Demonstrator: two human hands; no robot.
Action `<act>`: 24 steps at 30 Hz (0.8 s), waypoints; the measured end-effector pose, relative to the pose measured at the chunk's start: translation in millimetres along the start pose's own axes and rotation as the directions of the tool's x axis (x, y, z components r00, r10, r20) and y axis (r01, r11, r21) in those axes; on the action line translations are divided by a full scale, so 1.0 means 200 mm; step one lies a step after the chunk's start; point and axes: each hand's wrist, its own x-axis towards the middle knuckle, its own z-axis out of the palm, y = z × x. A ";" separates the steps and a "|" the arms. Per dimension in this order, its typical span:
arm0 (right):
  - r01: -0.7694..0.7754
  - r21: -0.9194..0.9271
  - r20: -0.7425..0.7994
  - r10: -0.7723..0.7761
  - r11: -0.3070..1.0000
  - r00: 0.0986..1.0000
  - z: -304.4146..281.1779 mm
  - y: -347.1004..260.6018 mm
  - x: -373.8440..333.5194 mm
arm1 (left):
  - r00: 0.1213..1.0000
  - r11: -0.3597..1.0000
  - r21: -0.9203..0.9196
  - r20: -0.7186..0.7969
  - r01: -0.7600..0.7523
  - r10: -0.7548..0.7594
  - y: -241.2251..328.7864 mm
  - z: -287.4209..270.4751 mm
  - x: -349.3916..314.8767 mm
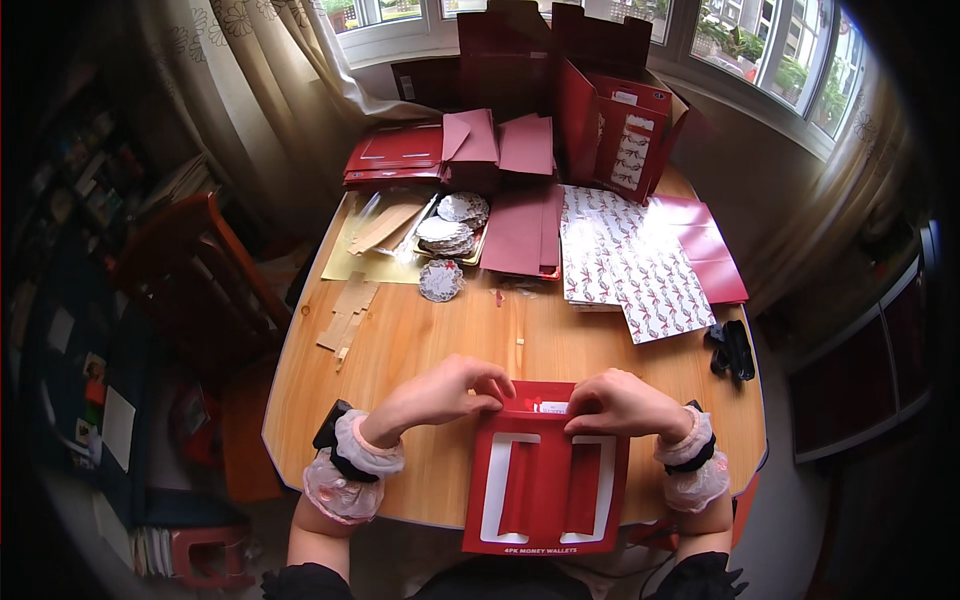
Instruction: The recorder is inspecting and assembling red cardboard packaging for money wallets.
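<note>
A flat red card sleeve (pixel 553 478) with two white-edged cut-out windows lies at the table's near edge, its lower end jutting past it. Its top flap is raised, and a small white label shows by the fold. With thumb and fingers closed, my left hand (pixel 447 400) grips the flap's left side. On the right side of the fold, my right hand (pixel 607 403) pinches the card between thumb and curled fingers. Red card shows through the windows.
Behind lie round patterned tags (pixel 447 238), dark pink envelopes (pixel 520 230), patterned sheets (pixel 640 260) and stacked red sleeves (pixel 393 152). A tall red box (pixel 625 130) stands at the back. Torn brown tape (pixel 348 312) is at left, a black object (pixel 733 350) at the right edge.
</note>
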 end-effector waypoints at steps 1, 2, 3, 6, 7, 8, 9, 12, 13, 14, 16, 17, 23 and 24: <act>-0.010 -0.005 0.006 0.010 1.000 1.000 0.00 0.00 0.00 | 1.000 1.000 -0.021 -0.014 0.011 -0.011 -0.03 -0.01 0.01; -0.022 -0.011 0.010 0.022 1.000 1.000 -0.01 0.00 0.00 | 1.000 1.000 -0.019 -0.019 0.013 -0.013 -0.06 -0.01 0.01; -0.017 -0.013 0.012 0.017 1.000 1.000 -0.01 0.00 0.00 | 0.998 0.993 -0.113 -0.050 0.029 -0.035 -0.08 -0.02 0.02; -0.026 0.000 0.019 0.026 1.000 0.999 -0.02 0.00 0.00 | 0.994 0.968 -0.246 -0.086 0.045 -0.068 -0.12 -0.04 0.03; -0.015 0.010 0.007 0.015 1.000 1.000 -0.02 0.01 0.00 | 0.995 0.971 -0.232 -0.075 0.050 -0.069 -0.12 -0.04 0.02; -0.008 0.020 -0.007 0.008 1.000 1.000 -0.02 0.01 0.00 | 0.996 0.974 -0.219 -0.062 0.053 -0.068 -0.11 -0.04 0.03; -0.009 0.020 -0.008 0.009 1.000 1.000 -0.02 0.02 0.00 | 0.996 0.974 -0.219 -0.061 0.052 -0.066 -0.11 -0.04 0.03; -0.050 0.055 -0.027 0.051 0.997 0.998 -0.02 0.02 0.00 | 0.998 0.998 -0.045 -0.026 -0.054 0.053 -0.08 -0.02 0.03; -0.038 0.054 -0.028 0.040 0.998 0.999 -0.02 0.03 0.00 | 1.000 0.999 -0.035 -0.018 -0.023 0.023 -0.07 -0.01 0.03; -0.027 0.053 -0.030 0.029 0.998 0.999 -0.02 0.03 0.00 | 1.000 1.000 -0.025 -0.010 0.008 -0.009 -0.06 -0.01 0.03; -0.031 0.047 -0.017 0.032 0.998 0.999 -0.02 0.04 0.01 | 1.000 0.999 -0.024 0.004 0.031 -0.031 -0.06 0.00 0.04; -0.035 0.039 -0.005 0.035 0.999 0.999 -0.02 0.04 0.01 | 0.999 0.998 -0.024 0.016 0.052 -0.052 -0.06 0.00 0.04; -0.075 0.055 0.006 0.074 0.996 0.997 -0.01 0.05 0.01 | 0.995 0.992 -0.086 0.034 0.094 -0.091 -0.11 0.02 0.06; -0.074 0.055 0.005 0.074 0.996 0.997 0.00 0.05 0.01 | 0.995 0.992 -0.085 0.034 0.094 -0.091 -0.12 0.02 0.06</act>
